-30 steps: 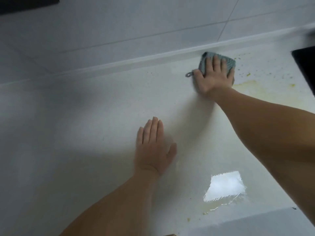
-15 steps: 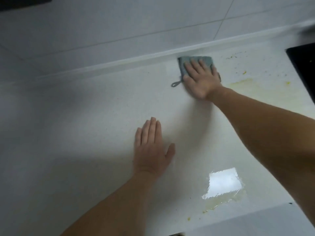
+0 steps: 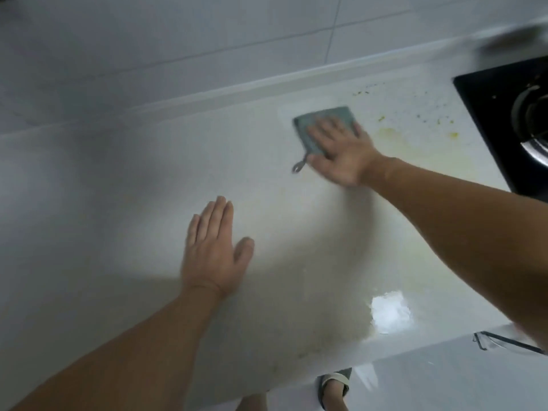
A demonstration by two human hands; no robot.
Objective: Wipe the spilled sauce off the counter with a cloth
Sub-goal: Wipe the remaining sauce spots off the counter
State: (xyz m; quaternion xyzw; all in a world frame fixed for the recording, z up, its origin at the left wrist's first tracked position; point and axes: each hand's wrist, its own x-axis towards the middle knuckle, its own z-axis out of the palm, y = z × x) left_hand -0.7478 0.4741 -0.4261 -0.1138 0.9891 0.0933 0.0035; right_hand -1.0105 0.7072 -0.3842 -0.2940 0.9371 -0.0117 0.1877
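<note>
While the head camera looks down over a pale worktop point(image 3: 124, 185), the right hand point(image 3: 344, 152) lies flat with its fingers spread on a folded grey-green cloth point(image 3: 314, 126), pressing it against the surface near the back edge, where a raised strip meets the tiled wall point(image 3: 207, 28). A small hanging loop point(image 3: 298, 166) trails from the cloth's near corner onto the worktop. Just right of the cloth, toward the right edge, a yellowish sauce smear point(image 3: 397, 140) and scattered specks point(image 3: 436, 114) remain on the surface. A black hob point(image 3: 489, 114) sits at the right edge, with a burner partly visible. The left hand point(image 3: 213, 250) rests palm down, fingers straight and together, on the middle of the worktop, well apart from the cloth and holding nothing. A bright glare patch point(image 3: 390, 315) shines near the front edge. Below that edge, a sandalled foot point(image 3: 333, 387) shows.
</note>
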